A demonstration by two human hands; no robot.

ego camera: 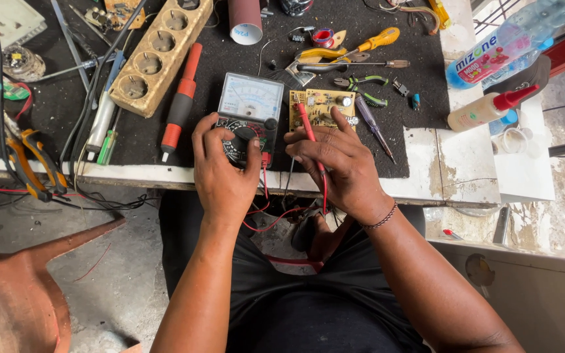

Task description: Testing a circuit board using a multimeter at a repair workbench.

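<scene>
The left hand (222,163) is curling around the meter (250,117), fingertips pinching its dial. The right hand (335,163) is gripping the red probe (310,134) pen-fashion, tip on the board (322,108) just beyond. A steady tip, touching one contact only, seems best while turning the dial. A red screwdriver (181,101) is lying left of the meter on the desk (465,170).

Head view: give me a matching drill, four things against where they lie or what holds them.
Things:
1. analog multimeter with black dial
2. thin red test probe
3. beige four-socket power strip
4. clear plastic bottle with blue cap

Places:
A. far right, on the white bench edge
B. under the left hand, fingers on its dial
C. upper left on the black mat, lying aslant
D. pinched in the right hand, tip on the small yellow circuit board

Pairs: 1-B, 2-D, 3-C, 4-A
</scene>
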